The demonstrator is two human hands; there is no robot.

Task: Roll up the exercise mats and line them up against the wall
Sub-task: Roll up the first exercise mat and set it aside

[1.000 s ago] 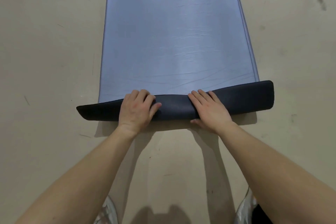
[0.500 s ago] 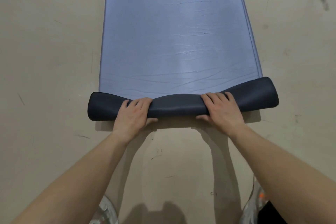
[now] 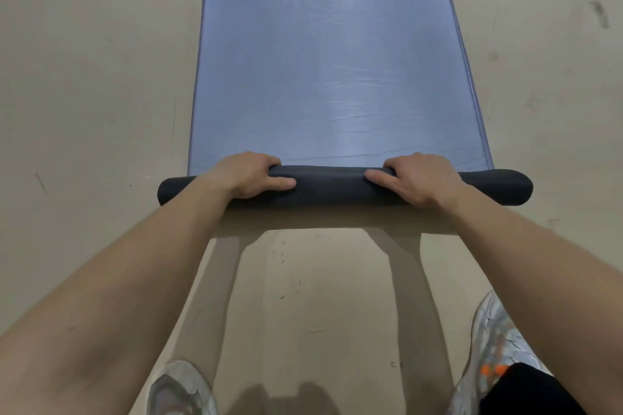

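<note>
Now both hands (image 3: pixel 247 175) (image 3: pixel 423 180) grip dark roll (image 3: pixel 332 187) of blue mat (image 3: pixel 333 61).

From head, down onto mat (image 3: pixel 330 61) (near)

Floor (image 3: pixel 84 77): pale beige, smooth, crossed by thin dark scratches. Dark smudge (image 3: pixel 599 13) far right, near the top. Left shoe (image 3: pixel 178 387) at bottom edge, light grey, toe creased. Right shoe (image 3: pixel 495 340) at bottom right, grey-white with orange spots (image 3: pixel 492 371). Black trouser leg (image 3: pixel 526 391) overlaps its near end. Small dark specks between the shoes.
</note>
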